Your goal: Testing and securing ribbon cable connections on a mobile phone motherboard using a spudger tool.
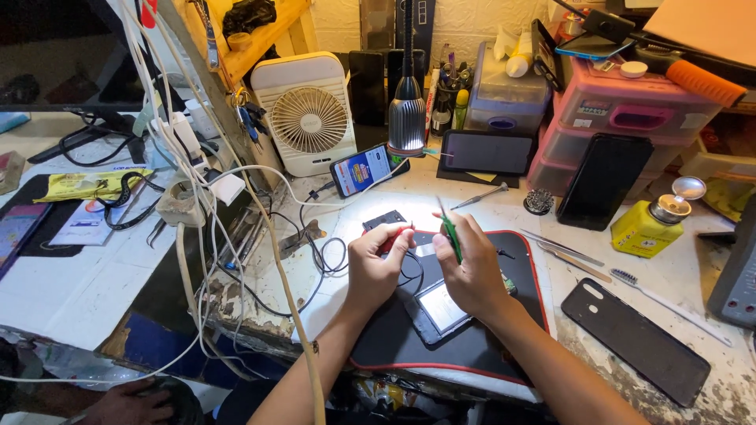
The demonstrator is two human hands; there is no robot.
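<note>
Red showed between the fingers of the left hand (376, 264), which pinched a small red part (396, 234) at their tips, just above the opened phone (437, 303). That phone lay on a black mat with a red edge (537, 295), partly under both hands. To the right, the right hand (471, 271) had its fingers closed tight around a green-handled tool (450, 230), which stuck up past the knuckles. Farther right, a black phone back cover (636, 341) lay flat on the table.
</note>
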